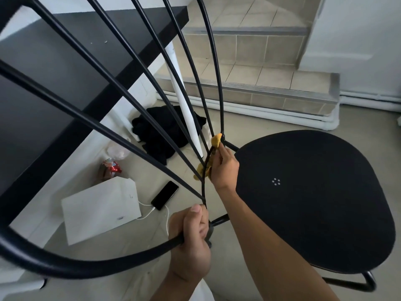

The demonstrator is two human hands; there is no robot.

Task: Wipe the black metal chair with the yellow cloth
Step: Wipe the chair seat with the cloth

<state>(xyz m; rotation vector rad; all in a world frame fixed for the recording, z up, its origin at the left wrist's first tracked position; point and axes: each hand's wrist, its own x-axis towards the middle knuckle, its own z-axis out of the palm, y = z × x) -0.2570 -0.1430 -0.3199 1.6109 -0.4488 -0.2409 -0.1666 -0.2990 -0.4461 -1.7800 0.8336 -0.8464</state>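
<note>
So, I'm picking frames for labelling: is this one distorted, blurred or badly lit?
Head view: the wide-angle lens bows the rods of the chair, most near the edges; light is soft, no glare; the right hand and yellow cloth are sharp.

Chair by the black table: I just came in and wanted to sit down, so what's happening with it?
A person is wiping the black metal chair. Their left hand grips the curved back frame near its base, probably to steady it. The right hand holds the yellow cloth against the lower ends of the back rods, just behind the seat. Nothing lies on the seat.
</note>
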